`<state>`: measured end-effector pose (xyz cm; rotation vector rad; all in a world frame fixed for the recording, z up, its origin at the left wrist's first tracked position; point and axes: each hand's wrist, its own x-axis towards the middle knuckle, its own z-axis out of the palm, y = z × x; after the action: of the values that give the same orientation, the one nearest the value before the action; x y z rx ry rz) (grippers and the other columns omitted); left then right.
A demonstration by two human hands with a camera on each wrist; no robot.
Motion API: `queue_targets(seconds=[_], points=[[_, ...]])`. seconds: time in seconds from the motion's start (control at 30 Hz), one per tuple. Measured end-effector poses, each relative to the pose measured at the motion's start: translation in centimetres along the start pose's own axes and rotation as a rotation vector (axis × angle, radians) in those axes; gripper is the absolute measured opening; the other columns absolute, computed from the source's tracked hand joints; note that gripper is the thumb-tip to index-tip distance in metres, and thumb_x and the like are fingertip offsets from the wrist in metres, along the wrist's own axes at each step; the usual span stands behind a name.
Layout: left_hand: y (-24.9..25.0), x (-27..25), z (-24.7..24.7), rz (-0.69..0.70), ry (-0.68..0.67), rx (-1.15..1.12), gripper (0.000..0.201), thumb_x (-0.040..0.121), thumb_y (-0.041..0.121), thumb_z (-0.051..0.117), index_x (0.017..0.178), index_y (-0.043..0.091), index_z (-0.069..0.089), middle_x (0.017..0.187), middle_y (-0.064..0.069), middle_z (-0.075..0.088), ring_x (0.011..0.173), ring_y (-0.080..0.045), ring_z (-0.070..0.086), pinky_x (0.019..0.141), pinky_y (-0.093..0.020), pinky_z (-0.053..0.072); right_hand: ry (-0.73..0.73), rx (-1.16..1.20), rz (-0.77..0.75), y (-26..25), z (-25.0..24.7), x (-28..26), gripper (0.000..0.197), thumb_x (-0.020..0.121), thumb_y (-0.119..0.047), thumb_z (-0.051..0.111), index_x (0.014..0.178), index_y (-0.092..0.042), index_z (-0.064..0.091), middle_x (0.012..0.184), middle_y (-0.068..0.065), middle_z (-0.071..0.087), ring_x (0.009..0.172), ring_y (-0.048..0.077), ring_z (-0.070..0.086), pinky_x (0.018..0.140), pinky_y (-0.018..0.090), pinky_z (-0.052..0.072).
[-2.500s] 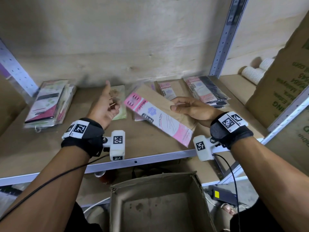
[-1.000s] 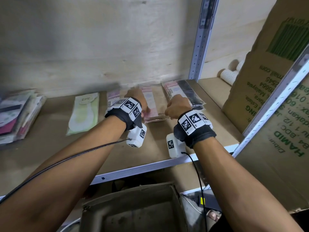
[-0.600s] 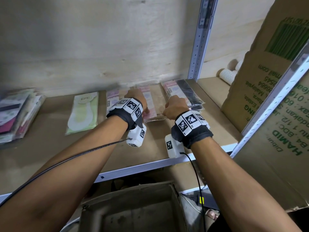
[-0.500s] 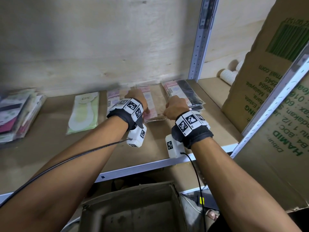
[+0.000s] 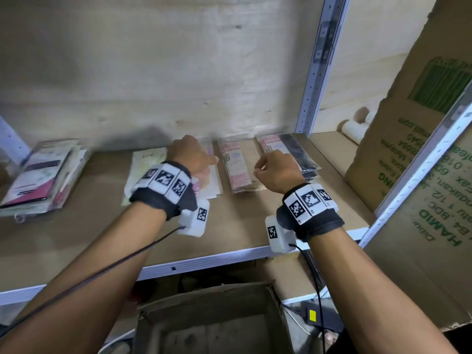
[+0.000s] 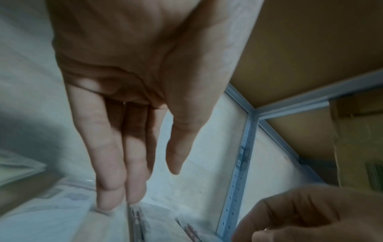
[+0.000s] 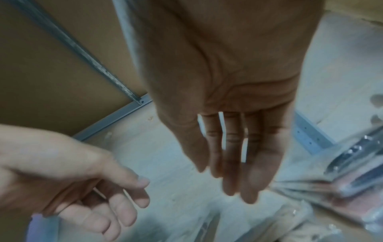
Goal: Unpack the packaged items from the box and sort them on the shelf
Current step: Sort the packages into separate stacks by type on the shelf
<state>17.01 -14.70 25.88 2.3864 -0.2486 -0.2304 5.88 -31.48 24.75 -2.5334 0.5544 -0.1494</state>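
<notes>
On the wooden shelf (image 5: 237,226) lie flat packaged items in piles. My left hand (image 5: 194,157) hovers over a pink-and-white packet pile (image 5: 213,183); in the left wrist view its straight fingers (image 6: 116,188) touch the clear wrapping, and it holds nothing. My right hand (image 5: 275,169) hangs relaxed and holds nothing, between the pink packet stack (image 5: 236,169) and the dark packet stack (image 5: 293,154). In the right wrist view its fingers (image 7: 248,180) are loosely straight above the shelf. The open cardboard box (image 5: 204,290) stands below the shelf; no packets show inside.
A green-white packet marked ENE (image 5: 145,169) lies left of my left hand, and a further stack (image 5: 43,175) sits at the far left. A metal upright (image 5: 316,72) and a large printed carton (image 5: 421,175) close off the right. White rolls (image 5: 355,129) lie behind.
Both hands have come off the pink packet stack. The left hand has shifted left onto the neighbouring pile; the right hand has drawn back slightly to the right.
</notes>
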Motion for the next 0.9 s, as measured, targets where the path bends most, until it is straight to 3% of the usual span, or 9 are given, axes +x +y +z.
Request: queue_targets(seconds=[0.07, 0.13, 0.2, 0.3, 0.47, 0.63, 0.7, 0.8, 0.9], points=[[-2.3, -1.0, -1.6, -0.013, -0.002, -0.173, 0.034, 0.084, 0.024, 0.08, 0.109, 0.003, 0.069, 0.083, -0.015, 0.077, 0.078, -0.027, 0.076, 0.085, -0.041, 0.062, -0.078, 0.18, -0.12, -0.5, 0.6, -0.6, 0.015, 0.091, -0.018, 0.063, 0.102, -0.015, 0.073, 0.096, 0.006, 0.075, 0.09, 0.022, 0.071, 0.087, 0.037, 0.058], [-4.8, -2.1, -3.1, -0.009, 0.018, -0.28, 0.029, 0.087, 0.018, 0.077, 0.107, -0.001, 0.07, 0.078, -0.015, 0.075, 0.068, -0.024, 0.074, 0.076, -0.034, 0.063, -0.189, 0.366, -0.176, -1.4, 1.6, -1.4, 0.007, 0.091, -0.013, 0.064, 0.095, -0.013, 0.07, 0.084, 0.008, 0.075, 0.075, 0.023, 0.072, 0.073, 0.036, 0.058], [-7.1, -3.0, -4.7, -0.015, 0.073, -0.329, 0.025, 0.089, 0.018, 0.074, 0.101, -0.004, 0.071, 0.076, -0.015, 0.074, 0.061, -0.02, 0.072, 0.062, -0.025, 0.062, -0.252, 0.473, -0.186, -2.2, 2.8, -2.0, 0.006, 0.093, -0.009, 0.064, 0.092, -0.013, 0.068, 0.081, 0.01, 0.073, 0.067, 0.021, 0.069, 0.065, 0.033, 0.055], [-10.1, -3.3, -7.2, -0.037, 0.177, -0.419, 0.021, 0.093, 0.014, 0.068, 0.101, -0.006, 0.069, 0.073, -0.014, 0.071, 0.055, -0.019, 0.068, 0.052, -0.018, 0.058, -0.295, 0.532, -0.193, -4.2, 4.5, -2.4, 0.009, 0.094, -0.008, 0.062, 0.099, -0.004, 0.069, 0.082, 0.014, 0.072, 0.068, 0.021, 0.066, 0.064, 0.031, 0.053], [-14.3, -3.3, -12.1, -0.025, 0.314, -0.432, 0.013, 0.091, 0.02, 0.07, 0.091, 0.007, 0.074, 0.064, -0.003, 0.075, 0.064, -0.017, 0.075, 0.069, -0.03, 0.063, -0.334, 0.619, -0.203, -9.9, 8.3, -1.9, 0.021, 0.096, -0.004, 0.058, 0.11, 0.011, 0.061, 0.077, 0.017, 0.066, 0.064, 0.026, 0.061, 0.055, 0.025, 0.049], [-19.1, -3.7, -17.0, -0.1, 0.405, -0.463, 0.015, 0.087, 0.023, 0.072, 0.076, 0.013, 0.073, 0.069, -0.005, 0.077, 0.074, -0.023, 0.077, 0.084, -0.042, 0.062, -0.421, 0.641, -0.281, -18.4, 12.8, -0.6, 0.011, 0.096, -0.005, 0.059, 0.101, 0.004, 0.063, 0.077, 0.017, 0.065, 0.059, 0.022, 0.06, 0.053, 0.025, 0.051], [-21.2, -4.2, -19.1, -0.15, 0.476, -0.486, 0.015, 0.086, 0.018, 0.07, 0.074, 0.011, 0.072, 0.068, -0.009, 0.076, 0.07, -0.026, 0.076, 0.08, -0.042, 0.063, -0.456, 0.622, -0.286, -22.3, 15.0, 0.1, 0.005, 0.096, -0.005, 0.058, 0.095, -0.001, 0.061, 0.074, 0.014, 0.064, 0.056, 0.023, 0.059, 0.05, 0.026, 0.051], [-24.0, -5.2, -21.4, -0.207, 0.528, -0.475, 0.011, 0.09, 0.017, 0.066, 0.083, 0.011, 0.071, 0.071, -0.007, 0.074, 0.06, -0.019, 0.071, 0.063, -0.03, 0.059, -0.497, 0.548, -0.282, -27.4, 18.3, 1.2, 0.016, 0.096, -0.008, 0.058, 0.08, -0.008, 0.057, 0.071, 0.014, 0.064, 0.052, 0.023, 0.061, 0.05, 0.031, 0.055], [-26.4, -6.2, -22.8, -0.254, 0.587, -0.481, 0.015, 0.089, 0.019, 0.064, 0.074, 0.018, 0.067, 0.06, 0.0, 0.071, 0.047, -0.011, 0.064, 0.056, -0.023, 0.052, -0.544, 0.5, -0.263, -31.9, 21.8, 2.1, 0.03, 0.096, -0.021, 0.061, 0.072, -0.006, 0.053, 0.076, 0.021, 0.064, 0.06, 0.032, 0.066, 0.067, 0.045, 0.062]])
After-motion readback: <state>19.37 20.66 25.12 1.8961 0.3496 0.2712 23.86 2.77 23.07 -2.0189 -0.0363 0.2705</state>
